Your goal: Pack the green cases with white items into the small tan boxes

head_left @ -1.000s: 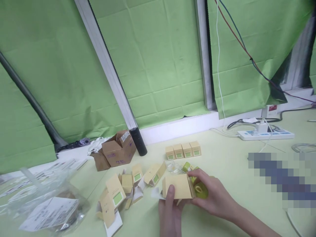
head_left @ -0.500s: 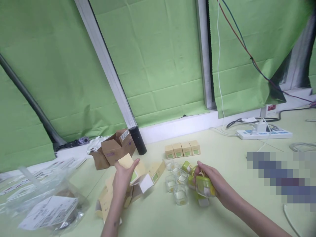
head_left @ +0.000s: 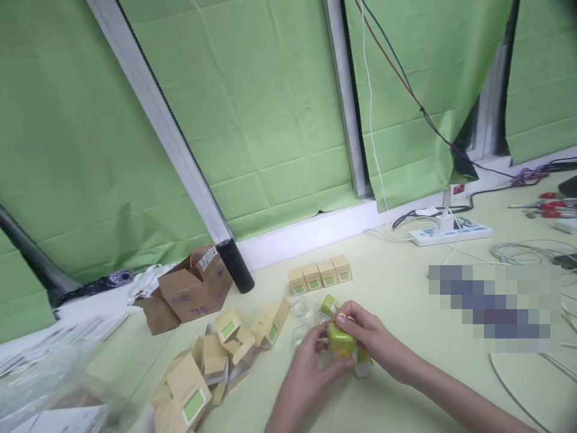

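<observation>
Both my hands meet over a small green case (head_left: 341, 341), rounded and glossy with a yellow spot on its lower side. My left hand (head_left: 311, 373) wraps its fingers and thumb round the left side and bottom of the case. From the right, my right hand (head_left: 367, 334) pinches the top of it between thumb and fingers. Just behind them lies another green piece (head_left: 328, 305) with a white part. Clear plastic containers (head_left: 303, 308) stand to the left of it, partly hidden by my left hand. More green and white pieces show below my right hand.
Four-sided small cardboard boxes (head_left: 320, 276) stand in a row farther back. Opened, flattened boxes (head_left: 187, 391) are heaped on the left. Behind them are a brown carton (head_left: 196, 291) and a black cylinder (head_left: 235, 266). A power strip (head_left: 451, 233) and loose cables lie right.
My left hand has let go of a small cardboard box, now on the heap, and moved right to the green case. My right hand has brought the case slightly left. The view has shifted right.
</observation>
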A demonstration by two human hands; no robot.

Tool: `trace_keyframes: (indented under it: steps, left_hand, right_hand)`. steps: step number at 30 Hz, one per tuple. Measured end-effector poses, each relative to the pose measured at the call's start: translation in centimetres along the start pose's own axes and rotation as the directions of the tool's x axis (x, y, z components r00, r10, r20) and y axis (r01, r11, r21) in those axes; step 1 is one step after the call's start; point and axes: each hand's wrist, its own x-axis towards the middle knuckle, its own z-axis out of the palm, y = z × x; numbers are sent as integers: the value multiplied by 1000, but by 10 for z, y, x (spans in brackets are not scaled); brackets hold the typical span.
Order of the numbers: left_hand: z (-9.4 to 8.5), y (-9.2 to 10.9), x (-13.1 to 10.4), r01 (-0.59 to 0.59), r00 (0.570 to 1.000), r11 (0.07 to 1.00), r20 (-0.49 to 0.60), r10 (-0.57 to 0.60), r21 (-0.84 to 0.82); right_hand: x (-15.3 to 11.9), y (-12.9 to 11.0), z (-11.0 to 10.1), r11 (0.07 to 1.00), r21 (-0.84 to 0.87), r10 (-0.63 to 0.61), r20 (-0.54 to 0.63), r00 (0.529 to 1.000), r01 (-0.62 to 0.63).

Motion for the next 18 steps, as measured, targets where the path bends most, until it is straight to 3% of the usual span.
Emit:
trace_keyframes:
  steps: [1,3,6,8,11,13,18]
  left_hand:
    - [9,1,1,-18,999,1000,26,18,-10]
    - [14,-1,3,-19,1000,999,-22,20,39]
    - [-6,-10,0,41,988,987,-155,-17,157]
    - [-27,-18,-8,71,976,967,-217,-16,246]
    - [-52,-29,-21,153,967,890,-251,-46,429]
    - [-57,-34,-26,193,972,863,-213,-103,466]
    - [-39,-35,-20,225,974,937,-70,-214,267]
  right_hand:
    - [2,2,-1,997,-57,-50,-7,999,50]
    - [8,1,-9,962,-234,-168,-85,982,145]
    - [26,-5,-34,848,-503,-307,-215,927,164]
    - [41,-9,-58,803,-580,-329,-237,914,138]
    - [58,-5,-88,705,-703,-284,-164,945,90]
    - [64,3,-100,628,-774,-218,-75,973,81]
    - [80,12,-103,444,-886,-90,102,991,132]
